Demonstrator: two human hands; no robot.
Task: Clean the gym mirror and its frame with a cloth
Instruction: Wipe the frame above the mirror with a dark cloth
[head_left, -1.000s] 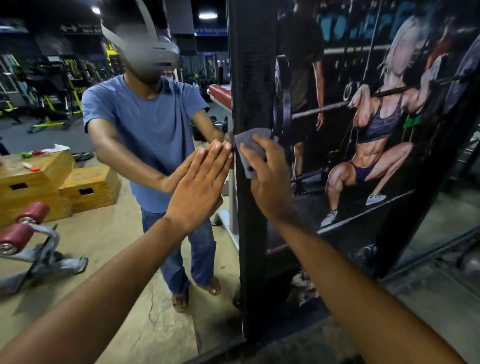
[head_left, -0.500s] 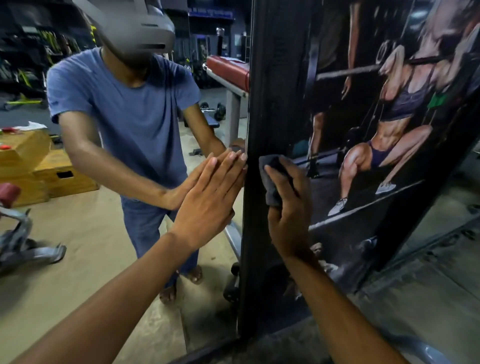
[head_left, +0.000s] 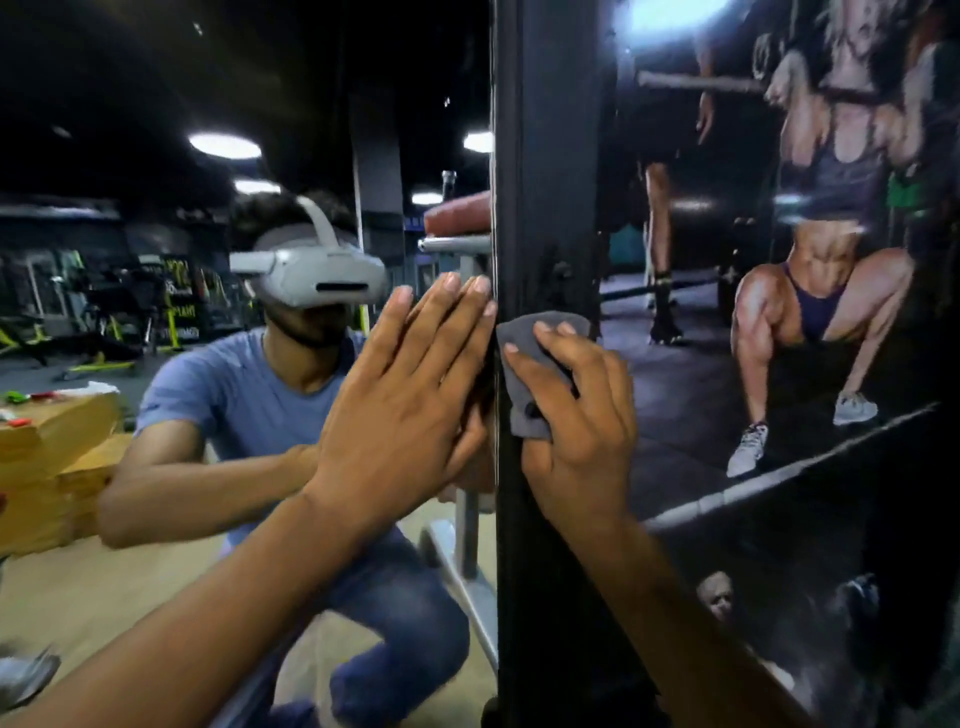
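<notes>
Mirror (head_left: 208, 467) reflects dim gym; its black frame (head_left: 545, 208) runs vertically. Your flat left hand (head_left: 405, 395) presses glass; right hand (head_left: 576, 415) grips grey cloth (head_left: 530, 338).

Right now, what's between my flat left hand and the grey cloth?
In the head view, only the black frame's edge separates the left hand on the mirror glass from the grey cloth.

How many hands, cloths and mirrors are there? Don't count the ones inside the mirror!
Hands: 2, left hand flat on the mirror, right hand holding the cloth against the frame
Cloths: 1, grey cloth
Mirrors: 1, mirror
Total: 4
</notes>
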